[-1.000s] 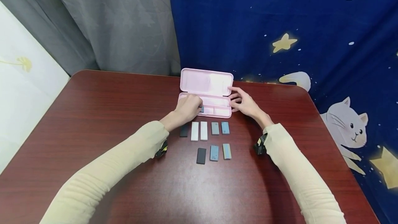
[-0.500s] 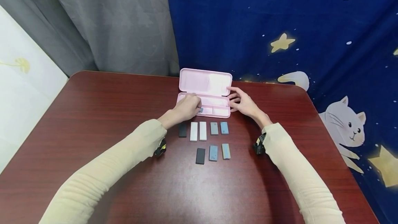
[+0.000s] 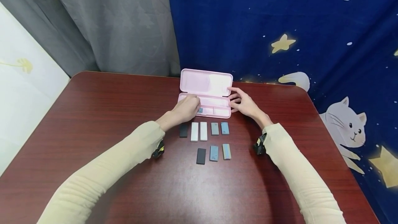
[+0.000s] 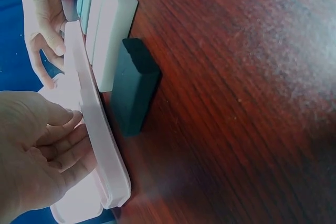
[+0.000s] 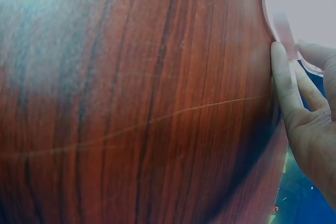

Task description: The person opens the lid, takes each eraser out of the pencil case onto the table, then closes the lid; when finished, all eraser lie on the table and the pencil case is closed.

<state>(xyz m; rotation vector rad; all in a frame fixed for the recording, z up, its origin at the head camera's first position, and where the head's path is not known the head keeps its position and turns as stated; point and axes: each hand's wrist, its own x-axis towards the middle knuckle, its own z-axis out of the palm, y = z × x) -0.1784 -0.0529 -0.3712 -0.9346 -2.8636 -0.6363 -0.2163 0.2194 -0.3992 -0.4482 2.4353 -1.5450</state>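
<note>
A pink pencil case (image 3: 196, 80) lies open at the back of the table, its lid folded back. Over the left part of its base is my left hand (image 3: 187, 108), with loosely bent fingers and nothing visible between them in the left wrist view. Beside those fingertips, a small blue eraser-like block (image 3: 200, 110) sits in a front compartment, partly hidden by the hand. My right hand (image 3: 245, 104) touches the case's right end with spread fingers; in the right wrist view, a fingertip (image 5: 278, 51) rests along the pink outer wall.
In front of the case stands a row of blocks: black (image 3: 183, 130), two white (image 3: 194, 131), grey (image 3: 215, 129) and blue (image 3: 225, 128). Nearer lie a black block (image 3: 201, 156), a blue block (image 3: 214, 153) and a striped block (image 3: 226, 151). Curtains hang behind the table (image 3: 124, 113).
My left fingers have let go of the blue block and drawn slightly left, and the block now lies in the compartment. The right hand keeps its place at the case's end.
</note>
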